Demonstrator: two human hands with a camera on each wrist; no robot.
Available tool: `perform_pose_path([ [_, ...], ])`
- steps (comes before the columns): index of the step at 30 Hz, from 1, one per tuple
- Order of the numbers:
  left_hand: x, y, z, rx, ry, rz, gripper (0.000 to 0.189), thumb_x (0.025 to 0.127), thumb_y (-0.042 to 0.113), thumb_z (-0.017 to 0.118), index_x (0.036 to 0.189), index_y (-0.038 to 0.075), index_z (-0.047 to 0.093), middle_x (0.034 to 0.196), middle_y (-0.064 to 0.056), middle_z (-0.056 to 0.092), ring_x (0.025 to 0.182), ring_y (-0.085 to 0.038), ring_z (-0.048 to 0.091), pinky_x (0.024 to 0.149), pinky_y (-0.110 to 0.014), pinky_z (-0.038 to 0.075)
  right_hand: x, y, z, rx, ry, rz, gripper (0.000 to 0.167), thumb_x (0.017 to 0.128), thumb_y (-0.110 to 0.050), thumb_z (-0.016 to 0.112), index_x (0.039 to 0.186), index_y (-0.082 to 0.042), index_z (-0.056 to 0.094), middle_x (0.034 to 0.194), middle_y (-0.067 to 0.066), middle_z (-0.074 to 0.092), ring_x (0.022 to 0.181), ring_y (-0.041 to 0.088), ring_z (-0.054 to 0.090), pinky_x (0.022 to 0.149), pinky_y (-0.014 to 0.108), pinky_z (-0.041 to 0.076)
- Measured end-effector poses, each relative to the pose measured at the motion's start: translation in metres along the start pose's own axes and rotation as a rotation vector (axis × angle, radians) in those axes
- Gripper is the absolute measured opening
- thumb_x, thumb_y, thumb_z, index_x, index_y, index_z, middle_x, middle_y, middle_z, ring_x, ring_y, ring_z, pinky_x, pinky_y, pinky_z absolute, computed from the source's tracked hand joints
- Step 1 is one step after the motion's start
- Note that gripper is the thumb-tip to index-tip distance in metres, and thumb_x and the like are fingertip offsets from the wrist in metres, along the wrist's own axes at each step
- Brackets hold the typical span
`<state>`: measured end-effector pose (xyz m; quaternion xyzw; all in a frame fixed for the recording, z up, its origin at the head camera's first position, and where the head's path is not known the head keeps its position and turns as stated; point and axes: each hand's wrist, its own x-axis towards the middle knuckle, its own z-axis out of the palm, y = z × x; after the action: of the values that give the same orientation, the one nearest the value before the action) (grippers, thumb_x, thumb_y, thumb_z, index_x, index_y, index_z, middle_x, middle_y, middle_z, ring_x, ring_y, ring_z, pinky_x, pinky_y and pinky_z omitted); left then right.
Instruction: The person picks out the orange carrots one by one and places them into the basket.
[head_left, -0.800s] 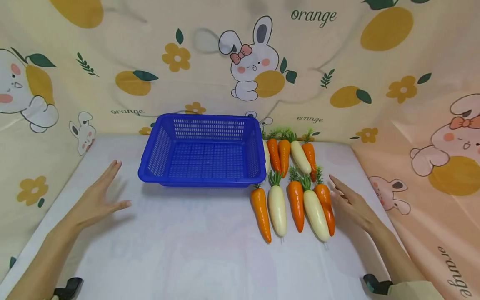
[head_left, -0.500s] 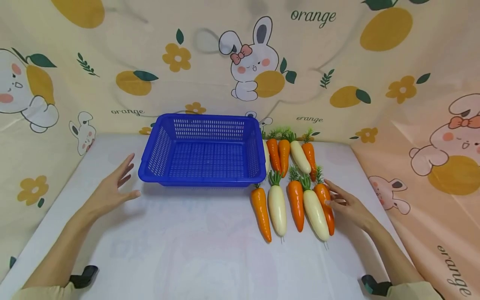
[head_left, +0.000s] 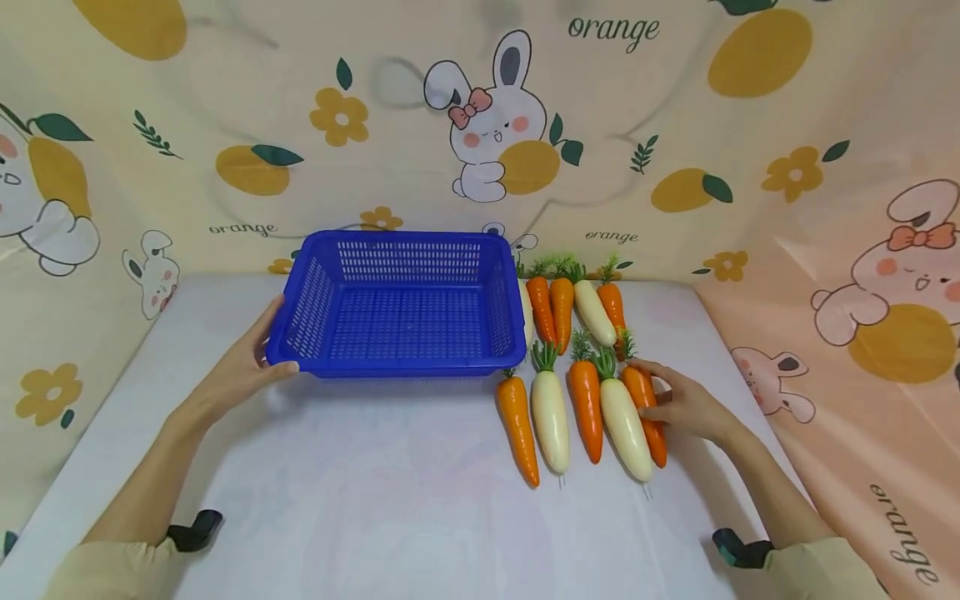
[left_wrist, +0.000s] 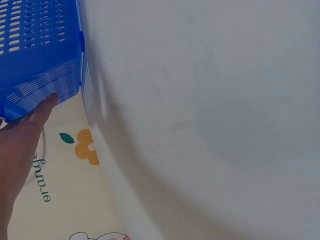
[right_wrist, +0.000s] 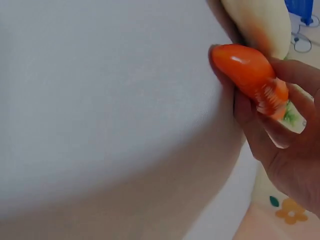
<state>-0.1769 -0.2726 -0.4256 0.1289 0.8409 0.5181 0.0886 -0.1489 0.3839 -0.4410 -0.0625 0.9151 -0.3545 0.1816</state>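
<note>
A blue plastic basket with slotted walls stands on the white table. My left hand is at its left end, thumb by the front corner and fingers along the outer side; in the left wrist view a straight finger lies against the slotted wall. My right hand grips the rightmost orange carrot of the front row, thumb on one side and fingers on the other. The right wrist view shows this carrot between thumb and fingers. Close beside it lies a white radish with green leaves.
In the front row lie another carrot, a second white radish and a carrot further left. Behind them is a back row with several carrots and white radishes. A printed cloth hangs around the table.
The left hand has moved right and up to the basket's left end. The right hand has moved left onto the rightmost front carrot and taken hold of it. The head view has shifted slightly.
</note>
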Motion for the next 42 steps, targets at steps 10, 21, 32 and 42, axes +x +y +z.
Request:
perform_pose_path([
  [10, 0.014, -0.004, 0.003, 0.014, -0.014, -0.114, 0.11, 0.09, 0.023, 0.073, 0.157, 0.037, -0.013, 0.165, -0.01, -0.013, 0.149, -0.044, -0.007, 0.115, -0.068, 0.004, -0.001, -0.008, -0.016, 0.228, 0.042, -0.031, 0.077, 0.092, -0.016, 0.071, 0.156, -0.017, 0.029, 0.151, 0.023, 0.031, 0.108, 0.039, 0.057, 0.078, 0.034, 0.059],
  [21, 0.017, 0.001, 0.003, -0.007, -0.017, -0.123, 0.112, 0.088, 0.021, 0.075, 0.157, 0.035, -0.012, 0.165, -0.012, -0.013, 0.149, -0.043, -0.007, 0.115, -0.069, 0.004, 0.024, -0.052, -0.028, 0.232, 0.056, -0.114, 0.076, 0.094, -0.02, 0.07, 0.157, -0.024, 0.029, 0.155, 0.021, 0.03, 0.107, 0.03, 0.062, 0.079, 0.033, 0.059],
  [32, 0.017, 0.003, 0.0, -0.014, -0.003, -0.128, 0.112, 0.088, 0.024, 0.076, 0.159, 0.034, -0.01, 0.166, -0.013, -0.011, 0.149, -0.044, -0.006, 0.114, -0.07, 0.004, 0.074, -0.119, -0.014, 0.249, 0.032, -0.208, 0.073, 0.094, -0.019, 0.069, 0.156, -0.03, 0.031, 0.157, 0.015, 0.029, 0.117, 0.04, 0.058, 0.083, 0.038, 0.057],
  [42, 0.017, 0.0, 0.005, -0.016, 0.002, -0.112, 0.111, 0.088, 0.024, 0.076, 0.159, 0.033, -0.008, 0.165, -0.015, -0.009, 0.149, -0.044, -0.005, 0.114, -0.07, 0.005, 0.109, -0.169, -0.003, 0.285, 0.013, -0.221, 0.072, 0.091, -0.026, 0.073, 0.153, -0.035, 0.037, 0.149, 0.009, 0.037, 0.112, 0.034, 0.061, 0.086, 0.045, 0.056],
])
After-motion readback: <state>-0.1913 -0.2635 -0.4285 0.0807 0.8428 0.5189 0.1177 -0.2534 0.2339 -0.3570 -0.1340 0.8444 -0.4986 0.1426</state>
